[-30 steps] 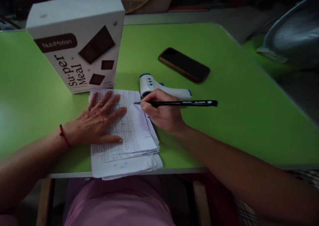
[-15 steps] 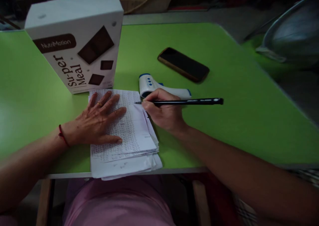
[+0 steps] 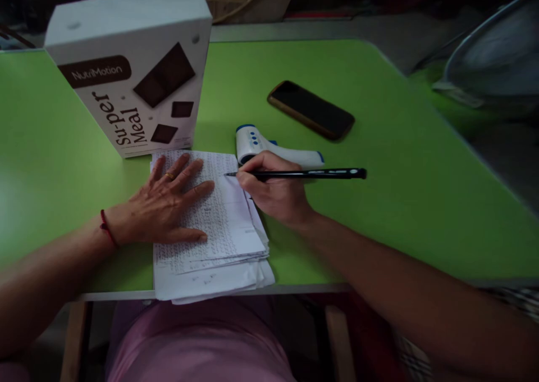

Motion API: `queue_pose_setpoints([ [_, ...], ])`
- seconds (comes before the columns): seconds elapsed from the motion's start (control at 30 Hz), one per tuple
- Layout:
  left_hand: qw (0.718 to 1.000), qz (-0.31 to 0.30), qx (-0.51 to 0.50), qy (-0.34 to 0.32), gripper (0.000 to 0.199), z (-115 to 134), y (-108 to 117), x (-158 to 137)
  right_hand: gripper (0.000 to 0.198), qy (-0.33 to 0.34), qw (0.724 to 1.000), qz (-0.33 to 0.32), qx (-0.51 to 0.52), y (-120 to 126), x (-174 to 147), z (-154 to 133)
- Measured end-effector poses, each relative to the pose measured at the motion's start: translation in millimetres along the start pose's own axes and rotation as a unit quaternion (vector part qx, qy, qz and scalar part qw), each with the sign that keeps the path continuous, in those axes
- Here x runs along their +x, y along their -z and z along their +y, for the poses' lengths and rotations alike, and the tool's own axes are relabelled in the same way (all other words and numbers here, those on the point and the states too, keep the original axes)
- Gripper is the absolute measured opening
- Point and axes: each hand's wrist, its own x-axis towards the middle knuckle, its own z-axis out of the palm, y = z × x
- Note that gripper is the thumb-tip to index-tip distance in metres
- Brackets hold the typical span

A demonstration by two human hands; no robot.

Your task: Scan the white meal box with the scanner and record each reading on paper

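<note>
My left hand (image 3: pixel 174 202) lies flat with spread fingers on a stack of handwritten paper sheets (image 3: pixel 229 224), covering part of the dense writing. My right hand (image 3: pixel 275 191) is closed around a black pen (image 3: pixel 324 173). The pen's tip points left, at the upper right part of the top sheet; whether it touches the paper I cannot tell. Just beyond my right hand lies a white and blue infrared thermometer (image 3: pixel 256 144), its near edge partly hidden by the fingers.
A tall white NutriMotion box (image 3: pixel 138 90) stands on the green table (image 3: pixel 404 202), behind the papers. A dark smartphone (image 3: pixel 314 109) lies beyond the thermometer. The stack's lower end overhangs the table's front edge. A chair (image 3: pixel 484 62) is at the far right.
The pen's tip has shifted slightly left across the sheet, and its back end has swung a little. My left hand keeps its place on the papers.
</note>
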Motion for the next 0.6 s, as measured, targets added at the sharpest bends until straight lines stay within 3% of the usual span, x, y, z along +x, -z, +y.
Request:
queue_pose_setpoints([
  [0.6,1.000,0.012,-0.017,0.006,0.092,-1.6,-1.9,-0.1,0.011,-0.012,0.999,-0.029,0.015,2.7,1.7,-1.6],
])
